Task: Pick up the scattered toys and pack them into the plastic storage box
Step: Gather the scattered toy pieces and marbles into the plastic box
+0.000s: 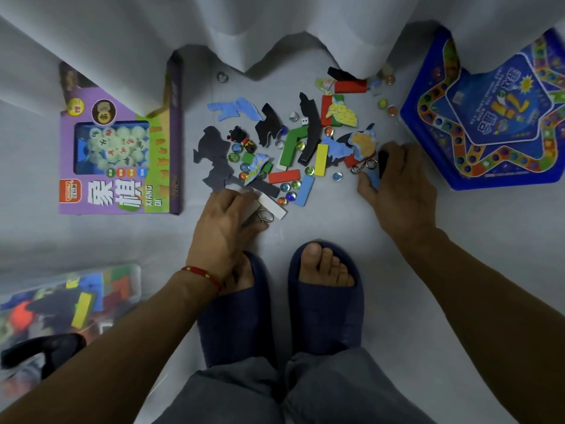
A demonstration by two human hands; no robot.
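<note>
The left hand is curled over a white block with a wire ring caught beside it; the right hand is closed round a blue block and something black, with a metal puzzle ring just off its fingertips. The scattered pile lies at twelve o'clock from the feet, and the plastic storage box, already part-filled, sits well apart at eight o'clock.

The likely slip: both hands hold several small pieces at once, so a ring or block could drop on the carry across to the box. The glass marbles are the other worry — a nudge from either hand would probably send them rolling under the curtain at twelve, where one marble already lies near the hem.

A purple chess box stands at ten o'clock — between pile and storage box — and a blue game board lies at two, partly under the curtain
</note>
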